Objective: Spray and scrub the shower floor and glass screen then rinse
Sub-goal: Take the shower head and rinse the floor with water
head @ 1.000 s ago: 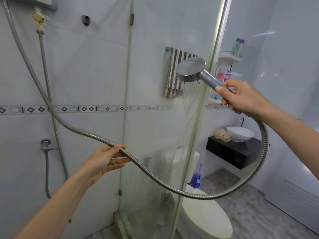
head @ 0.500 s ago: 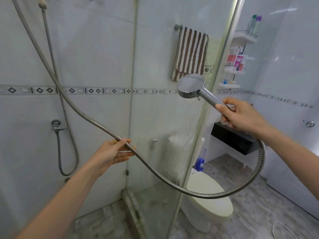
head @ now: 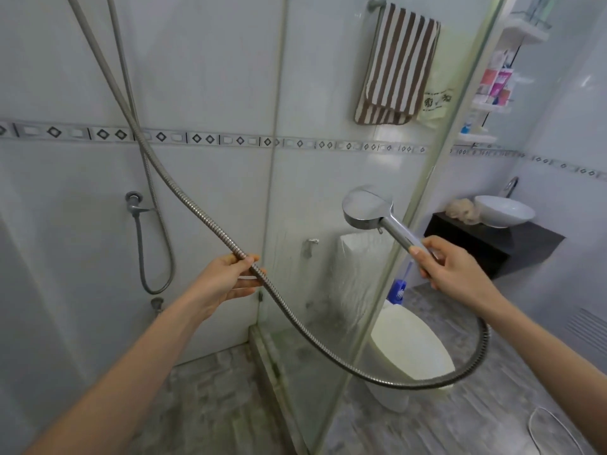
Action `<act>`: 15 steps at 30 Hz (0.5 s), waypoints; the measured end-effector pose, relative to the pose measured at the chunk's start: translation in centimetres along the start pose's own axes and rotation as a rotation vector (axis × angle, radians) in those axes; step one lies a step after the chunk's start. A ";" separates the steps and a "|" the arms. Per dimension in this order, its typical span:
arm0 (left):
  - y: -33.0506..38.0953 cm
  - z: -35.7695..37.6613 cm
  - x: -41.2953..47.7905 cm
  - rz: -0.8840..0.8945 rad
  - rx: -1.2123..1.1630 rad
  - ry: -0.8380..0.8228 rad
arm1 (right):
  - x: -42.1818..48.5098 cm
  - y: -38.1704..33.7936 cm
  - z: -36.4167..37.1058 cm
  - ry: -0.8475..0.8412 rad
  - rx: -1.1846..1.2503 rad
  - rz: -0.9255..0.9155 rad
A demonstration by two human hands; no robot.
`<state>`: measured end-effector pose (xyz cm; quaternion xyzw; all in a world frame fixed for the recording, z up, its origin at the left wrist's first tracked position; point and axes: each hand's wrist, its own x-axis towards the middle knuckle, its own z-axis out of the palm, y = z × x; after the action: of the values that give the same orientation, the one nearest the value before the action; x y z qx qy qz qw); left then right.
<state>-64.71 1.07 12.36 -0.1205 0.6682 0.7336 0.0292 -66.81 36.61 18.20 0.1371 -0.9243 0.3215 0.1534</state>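
The right hand (head: 456, 270) grips the chrome handle of the shower head (head: 366, 206), which is held close to the glass screen (head: 345, 159), and water streaks the pane below it. The left hand (head: 223, 280) holds the metal hose (head: 295, 320) between thumb and fingers, and the hose sags from there in a loop up to the right hand. A striped towel (head: 397, 64) and a white toilet (head: 410, 349) show through the glass, and a white basin (head: 504, 211) sits on a dark worktop (head: 525, 241) to the right.

Nothing legible: the dark printed characters on the pale cloth (head: 437, 101) at one o'clock are too blurred to read.
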 end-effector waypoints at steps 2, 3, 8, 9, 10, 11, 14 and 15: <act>-0.7 -0.1 0.0 -0.006 0.008 0.012 | -0.2 0.2 1.7 0.018 0.035 0.011; -1.1 -0.1 0.1 -0.009 0.014 0.018 | -0.2 0.2 2.6 0.031 0.052 0.021; -3.1 -0.9 0.4 -0.017 0.045 0.074 | 0.8 0.3 7.1 0.133 0.130 0.034; -3.5 -1.1 0.5 -0.020 0.046 0.087 | 1.4 0.2 8.0 0.146 0.152 0.041; -3.9 -1.3 0.5 -0.024 0.043 0.099 | 1.7 0.2 8.8 0.160 0.174 0.051; -4.3 -1.6 0.6 -0.025 0.036 0.115 | 2.3 0.1 9.7 0.174 0.196 0.056; -5.1 -2.6 0.7 -0.032 0.026 0.160 | 4.2 -0.2 12.0 0.240 0.256 0.074; -5.4 -3.0 0.7 -0.036 0.027 0.171 | 4.8 -0.5 12.6 0.254 0.288 0.076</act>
<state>-63.90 -1.39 6.70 -0.1943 0.6759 0.7108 -0.0132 -73.55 27.47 10.81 0.0809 -0.8464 0.4708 0.2354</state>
